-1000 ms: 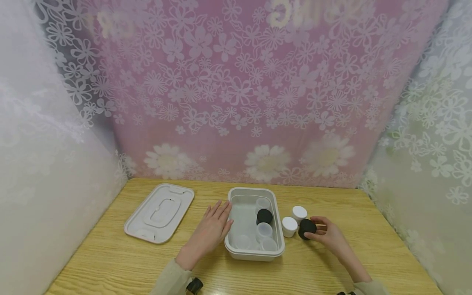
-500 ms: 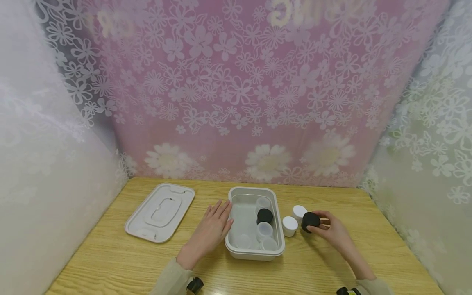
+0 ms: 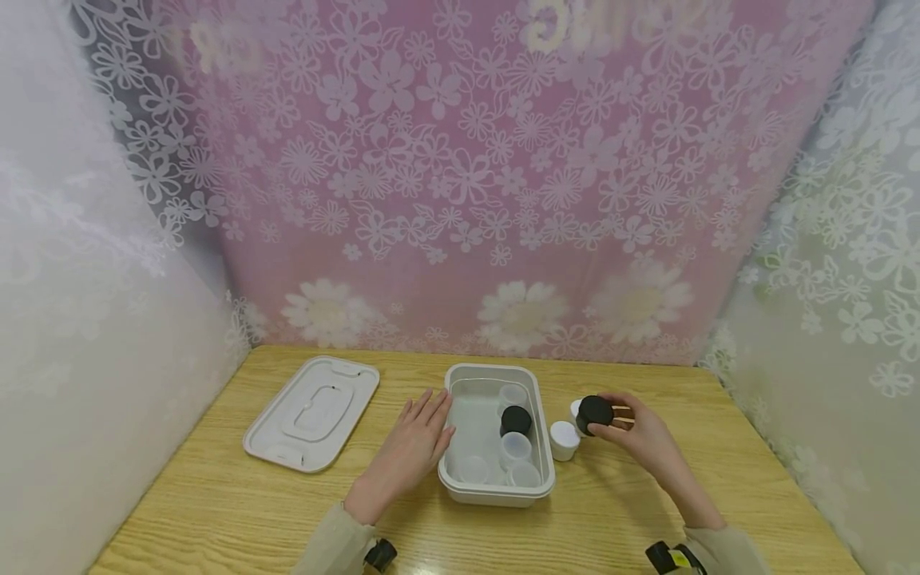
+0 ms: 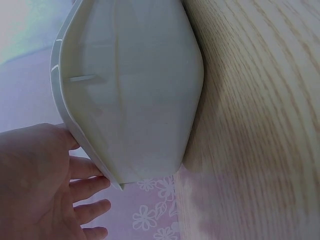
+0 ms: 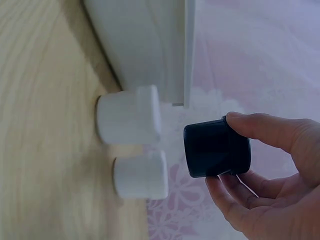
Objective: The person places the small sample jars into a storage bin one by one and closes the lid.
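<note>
Between thumb and fingers my right hand (image 3: 642,435) pinches a black screw-lid jar (image 5: 212,147), raised off the table. Two white lidded jars (image 5: 127,115) stand on the wood beside it; in the head view the black jar partly covers the rear one. My left hand (image 3: 415,441) lies with straight fingers at the left rim of a light grey plastic bin (image 3: 496,497), fingertips touching the rim in the left wrist view. Inside the bin, along its right side, are another black jar (image 3: 515,421) and several translucent lidded cups (image 3: 515,450).
A flat white lid (image 3: 312,415) with a moulded handle lies on the wooden table (image 3: 216,511) to the left of the bin. A pink flowered curtain (image 3: 460,176) hangs behind the table, with pale flowered sheets at both sides.
The right hand has lifted the black jar off the table beside the white jars and carried it up and back, over the rear white one. The left hand stays in place.
</note>
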A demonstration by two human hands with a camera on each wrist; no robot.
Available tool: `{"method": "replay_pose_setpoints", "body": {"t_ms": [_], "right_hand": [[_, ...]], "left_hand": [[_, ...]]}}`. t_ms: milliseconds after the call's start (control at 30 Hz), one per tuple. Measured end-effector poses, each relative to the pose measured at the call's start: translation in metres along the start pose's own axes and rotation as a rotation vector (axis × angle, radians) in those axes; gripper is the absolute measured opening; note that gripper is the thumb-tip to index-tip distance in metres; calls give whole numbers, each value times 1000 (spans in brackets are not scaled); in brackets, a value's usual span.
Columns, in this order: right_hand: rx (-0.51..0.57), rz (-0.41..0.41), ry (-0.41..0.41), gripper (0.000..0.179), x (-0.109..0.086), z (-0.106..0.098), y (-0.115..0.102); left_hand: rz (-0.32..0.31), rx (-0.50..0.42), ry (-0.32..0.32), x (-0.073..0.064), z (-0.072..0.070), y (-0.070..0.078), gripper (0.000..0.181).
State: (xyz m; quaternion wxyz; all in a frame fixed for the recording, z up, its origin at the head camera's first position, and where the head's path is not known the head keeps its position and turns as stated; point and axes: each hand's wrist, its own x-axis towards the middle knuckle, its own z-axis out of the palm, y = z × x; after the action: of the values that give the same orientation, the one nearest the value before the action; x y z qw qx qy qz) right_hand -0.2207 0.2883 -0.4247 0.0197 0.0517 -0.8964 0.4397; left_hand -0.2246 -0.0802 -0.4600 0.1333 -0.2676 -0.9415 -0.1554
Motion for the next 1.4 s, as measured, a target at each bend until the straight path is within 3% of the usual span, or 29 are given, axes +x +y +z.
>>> {"method": "replay_pose_setpoints", "body": {"t_ms": [367,800,1100,1400], "right_hand": [[15,-47,-31,69,13,11,-29],[71,-143,-99,63,30,49,-59],[85,-277,-171,55,42,78,-64],[110,-356,-275,54,46,103,-63]], "left_hand": [[-2,-1,-4,0,-1,1,54],[3,9,-8,1,1,-1,54],[8,34,12,1,2,-2,53],[5,25,8,1,2,-2,53]]}}
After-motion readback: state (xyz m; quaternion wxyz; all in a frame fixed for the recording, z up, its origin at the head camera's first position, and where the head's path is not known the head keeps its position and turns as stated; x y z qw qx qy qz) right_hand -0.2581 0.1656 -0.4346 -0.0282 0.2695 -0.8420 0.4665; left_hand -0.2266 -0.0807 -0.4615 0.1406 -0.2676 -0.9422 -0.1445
